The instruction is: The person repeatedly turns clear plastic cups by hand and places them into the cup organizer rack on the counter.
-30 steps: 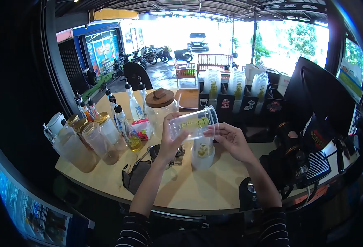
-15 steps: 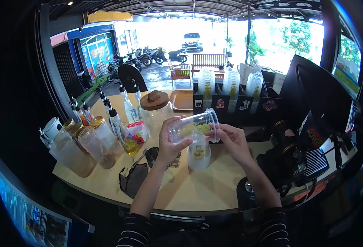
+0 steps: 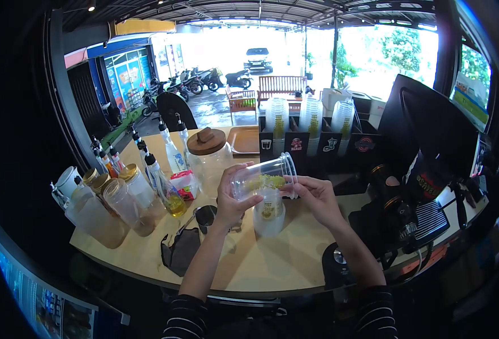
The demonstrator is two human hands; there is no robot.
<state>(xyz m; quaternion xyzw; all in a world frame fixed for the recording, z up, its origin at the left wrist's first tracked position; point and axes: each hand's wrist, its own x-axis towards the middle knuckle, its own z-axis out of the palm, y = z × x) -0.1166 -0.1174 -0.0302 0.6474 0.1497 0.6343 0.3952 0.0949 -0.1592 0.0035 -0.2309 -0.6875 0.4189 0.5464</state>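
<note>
Clear plastic cups (image 3: 255,174) with yellow-green print lie tilted on their side in my hands, nested, with their rims to the right. My left hand (image 3: 231,200) is closed round the base end. At the rims, the fingers of my right hand (image 3: 316,199) are pinched on the edge, some fingertips seen through the plastic. Just below them, more printed plastic cups (image 3: 269,222) stand upright on the wooden counter (image 3: 294,265). A dark cloth (image 3: 181,252) and a small metal pitcher (image 3: 206,216) are left of my left forearm.
Pump bottles (image 3: 173,198) and lidded jars (image 3: 142,189) crowd the left side. A glass jar (image 3: 208,164) with a wooden lid stands behind my left hand. A black cup holder (image 3: 320,148) stands at the back. Black equipment (image 3: 393,209) and a monitor (image 3: 430,124) occupy the right.
The whole view has shifted slightly, so things sit a little further left. My hands keep the same hold on the tilted cups, with only small finger movement.
</note>
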